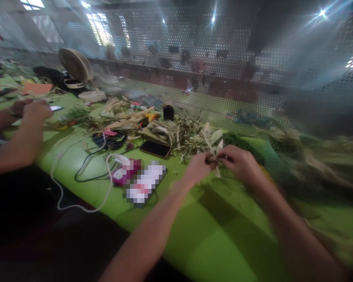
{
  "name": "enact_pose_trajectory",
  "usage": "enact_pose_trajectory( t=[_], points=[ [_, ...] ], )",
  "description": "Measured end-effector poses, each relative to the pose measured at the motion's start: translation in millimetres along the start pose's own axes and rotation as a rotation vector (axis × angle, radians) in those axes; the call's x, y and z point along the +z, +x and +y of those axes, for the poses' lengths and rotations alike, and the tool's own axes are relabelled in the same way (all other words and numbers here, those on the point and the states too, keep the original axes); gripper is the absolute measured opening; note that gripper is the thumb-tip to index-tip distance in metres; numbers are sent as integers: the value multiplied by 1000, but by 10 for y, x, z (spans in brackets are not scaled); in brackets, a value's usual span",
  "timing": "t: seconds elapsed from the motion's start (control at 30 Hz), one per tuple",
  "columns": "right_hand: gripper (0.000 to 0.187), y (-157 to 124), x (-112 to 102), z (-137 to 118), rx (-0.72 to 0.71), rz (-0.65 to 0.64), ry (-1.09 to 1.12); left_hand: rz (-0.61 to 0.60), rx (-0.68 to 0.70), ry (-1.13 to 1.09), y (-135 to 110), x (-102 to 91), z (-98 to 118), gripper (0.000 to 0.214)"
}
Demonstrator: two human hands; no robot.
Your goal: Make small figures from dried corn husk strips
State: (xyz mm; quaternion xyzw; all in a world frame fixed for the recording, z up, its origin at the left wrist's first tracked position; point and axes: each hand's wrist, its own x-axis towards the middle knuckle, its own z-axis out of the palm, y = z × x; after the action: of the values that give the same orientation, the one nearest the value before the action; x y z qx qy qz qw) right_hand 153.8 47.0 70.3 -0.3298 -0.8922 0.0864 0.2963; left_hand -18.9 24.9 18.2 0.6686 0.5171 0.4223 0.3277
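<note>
My left hand (199,167) and my right hand (237,159) meet above the green table, fingertips almost touching. Between them they pinch a small bundle of pale husk strips (219,147), which fans out above and below the fingers. Both hands are closed on it; the exact grip is partly hidden by the fingers. Just behind lies a pile of dried pale stems and husk pieces (191,135). A dark phone (155,148) lies flat to the left of that pile.
A blurred-out lit screen (147,184), a purple tissue pack (126,172) and a white cable (59,192) lie to the left. Beyond stand a black cylinder (168,112) and a fan (76,64). A co-worker's hands (37,109) are at far left. Green netting (272,156) is at right.
</note>
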Motion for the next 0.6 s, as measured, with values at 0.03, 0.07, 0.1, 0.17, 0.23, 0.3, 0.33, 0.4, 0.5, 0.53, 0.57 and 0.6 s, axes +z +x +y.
enact_pose_trajectory(
  t=[0.03, 0.07, 0.1, 0.17, 0.23, 0.3, 0.33, 0.4, 0.5, 0.53, 0.57, 0.6],
  points=[
    [11, -2, 5, -2, -8, -5, -16, 0, 3, -4, -1, -1, -1, 19],
    [11, -3, 9, -3, -12, -11, -34, 1, 7, -5, -2, -1, -4, 19],
    [11, -5, 12, -4, -14, -19, -54, 2, 12, -3, -3, 1, -9, 19],
    [11, -8, 14, -7, -15, -37, -98, 0, 28, 1, -4, 6, -23, 19],
    [12, -14, 13, -15, -20, -57, -136, -2, 51, 13, -3, 12, -42, 18],
    [14, -24, 12, -30, -30, -79, -173, -10, 75, 28, -1, 16, -57, 16],
    [15, -29, 14, -40, -33, -91, -193, -13, 87, 39, 1, 17, -61, 15],
    [17, -39, 26, -62, -42, -109, -238, -15, 110, 68, 4, 17, -60, 13],
    [17, -48, 58, -97, -54, -111, -297, -14, 125, 117, 8, 19, -50, 11],
    [17, -49, 69, -108, -55, -104, -314, -18, 125, 127, 10, 21, -48, 11],
    [17, -49, 78, -118, -53, -95, -331, -25, 127, 135, 11, 24, -48, 11],
    [17, -49, 84, -126, -49, -90, -346, -32, 130, 144, 12, 28, -50, 11]
  ],
)
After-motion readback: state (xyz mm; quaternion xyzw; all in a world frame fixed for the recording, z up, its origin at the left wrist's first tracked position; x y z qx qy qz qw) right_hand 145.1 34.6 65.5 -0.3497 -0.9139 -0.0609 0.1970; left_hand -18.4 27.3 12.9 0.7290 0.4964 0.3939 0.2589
